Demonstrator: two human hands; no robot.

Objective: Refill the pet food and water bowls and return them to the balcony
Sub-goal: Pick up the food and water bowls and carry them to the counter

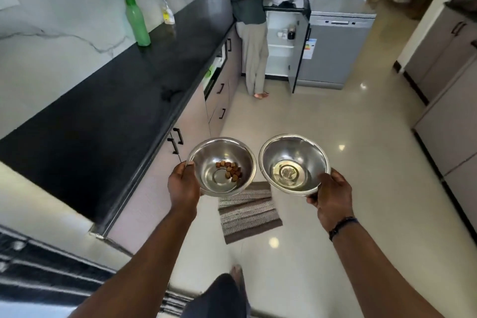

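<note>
**Two steel bowls carried through the kitchen**

The person stood in a kitchen aisle with both arms stretched forward, one steel bowl in each hand. The left hand [183,183] gripped the food bowl [222,166] at its near-left rim, thumb hooked over the edge and fingers curled beneath it. A small cluster of brown kibble [231,172] lay at the bottom, right of centre. The right hand [333,195] held the water bowl [294,163] at its near-right side, fingers wrapped under the base and out of sight; a shallow pool of clear water sat in it. The bowls hung side by side above the floor, rims close but not touching, both roughly level.

A dark bracelet [343,224] circled the right wrist. Below the bowls a striped mat [247,212] lay on the glossy tiled floor [335,124]. To the left ran a black tabletop [108,100] carrying a green bottle [137,22] and a smaller bottle [167,13] against the marble wall. At the far end another person [249,20] stood barefoot beside an open cabinet [281,41], next to a silver dishwasher [338,49].
</note>
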